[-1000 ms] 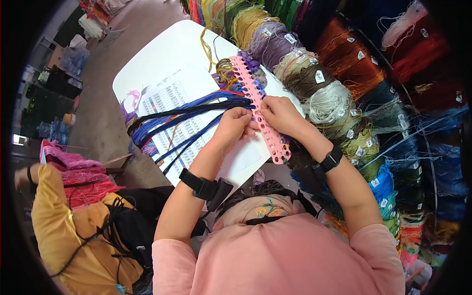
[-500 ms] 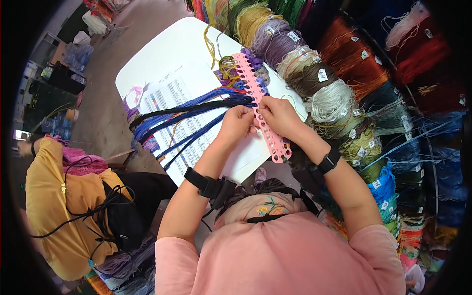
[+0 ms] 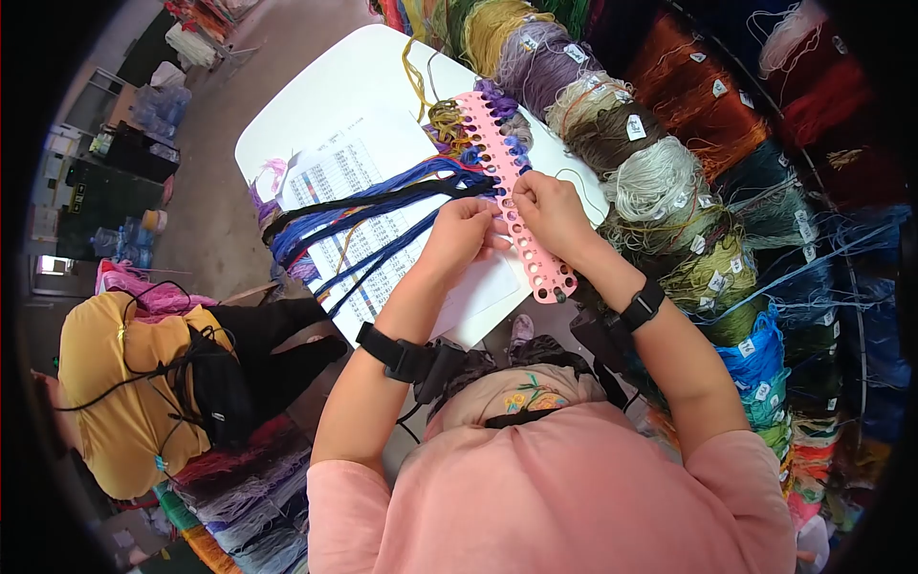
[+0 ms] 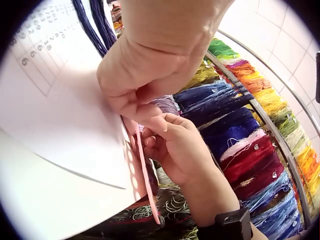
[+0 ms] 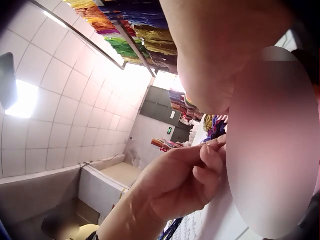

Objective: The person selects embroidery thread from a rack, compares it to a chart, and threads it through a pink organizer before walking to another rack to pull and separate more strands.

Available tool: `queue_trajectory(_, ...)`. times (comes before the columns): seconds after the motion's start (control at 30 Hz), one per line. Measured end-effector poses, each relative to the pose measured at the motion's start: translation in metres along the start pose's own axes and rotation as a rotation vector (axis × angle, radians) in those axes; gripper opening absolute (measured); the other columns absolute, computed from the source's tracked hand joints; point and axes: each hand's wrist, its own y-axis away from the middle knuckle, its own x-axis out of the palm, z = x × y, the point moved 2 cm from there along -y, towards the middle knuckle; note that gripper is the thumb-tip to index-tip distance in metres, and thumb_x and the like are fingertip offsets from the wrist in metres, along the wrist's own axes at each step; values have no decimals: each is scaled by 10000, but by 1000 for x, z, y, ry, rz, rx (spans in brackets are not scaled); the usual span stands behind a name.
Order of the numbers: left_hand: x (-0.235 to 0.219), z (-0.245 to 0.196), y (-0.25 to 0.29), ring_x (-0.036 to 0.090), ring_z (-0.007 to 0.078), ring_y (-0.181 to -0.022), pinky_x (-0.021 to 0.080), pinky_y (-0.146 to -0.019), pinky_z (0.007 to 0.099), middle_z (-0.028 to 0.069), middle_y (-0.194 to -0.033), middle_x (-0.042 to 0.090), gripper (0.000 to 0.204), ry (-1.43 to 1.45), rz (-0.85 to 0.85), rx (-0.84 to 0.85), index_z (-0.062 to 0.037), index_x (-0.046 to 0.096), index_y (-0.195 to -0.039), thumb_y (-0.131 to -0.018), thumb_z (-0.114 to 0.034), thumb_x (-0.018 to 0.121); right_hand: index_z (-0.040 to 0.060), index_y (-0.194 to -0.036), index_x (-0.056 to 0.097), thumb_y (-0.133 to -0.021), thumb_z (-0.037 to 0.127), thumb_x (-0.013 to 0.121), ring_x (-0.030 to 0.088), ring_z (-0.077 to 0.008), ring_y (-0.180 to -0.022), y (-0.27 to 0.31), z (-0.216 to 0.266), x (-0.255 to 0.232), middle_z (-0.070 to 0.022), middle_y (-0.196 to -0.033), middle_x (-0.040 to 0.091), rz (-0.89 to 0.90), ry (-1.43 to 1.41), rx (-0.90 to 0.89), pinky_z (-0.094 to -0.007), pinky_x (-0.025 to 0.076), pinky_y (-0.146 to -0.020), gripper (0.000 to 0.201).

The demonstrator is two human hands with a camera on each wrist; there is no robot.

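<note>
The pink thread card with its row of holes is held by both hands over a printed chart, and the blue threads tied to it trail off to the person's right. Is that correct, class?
Not quite. In the head view the blue threads trail to the person's left, across the printed chart. The rest holds: the left hand and right hand both hold the pink thread card.

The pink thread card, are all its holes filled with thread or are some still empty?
Partly filled. On the pink thread card, the far holes carry thread bundles, while those from both hands toward the near end show as open, empty circles.
</note>
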Motion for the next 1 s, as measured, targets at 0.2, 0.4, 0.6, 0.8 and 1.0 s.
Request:
queue_trajectory(0.2,2,-2,-9,460,35,-483,343,-408,151,26,-702,571,130,-51,32,35,-26,511,-888,-865,-134,442,39,-744,571,-727,134,543,586,-291,-637,-4,-2,-1,-127,-667,595,63,-16,27,-362,462,-595,100)
queue_trajectory(0.4,-1,0,-18,435,24,-452,318,-385,143,15,-648,555,114,-45,89,61,-24,513,-848,-853,-128,467,59,-742,575,-722,148,548,587,-280,-644,-5,-2,0,-109,-670,598,56,22,28,-359,459,-602,95)
queue_trajectory(0.6,0,3,-19,426,22,-459,307,-382,146,5,-661,553,96,-80,34,96,-28,516,-841,-837,-118,486,54,-772,552,-727,148,539,582,-279,-641,3,-1,-1,-93,-655,593,41,-35,71,-367,449,-594,105)
queue_trajectory(0.8,-24,-7,14,396,5,-462,307,-378,129,25,-779,581,120,744,227,-16,-49,523,-920,-841,-136,495,29,-835,509,-759,59,517,567,-240,-616,24,-5,8,-131,-750,562,-123,-260,-2,-317,438,-575,83)
queue_trajectory(1.0,10,-5,7,361,27,-386,252,-350,149,-26,-566,477,211,-19,259,3,-35,532,-995,-803,-113,499,16,-921,494,-808,-14,459,492,-67,-720,33,-20,17,-23,-785,520,-208,-701,-59,-211,423,-624,121)
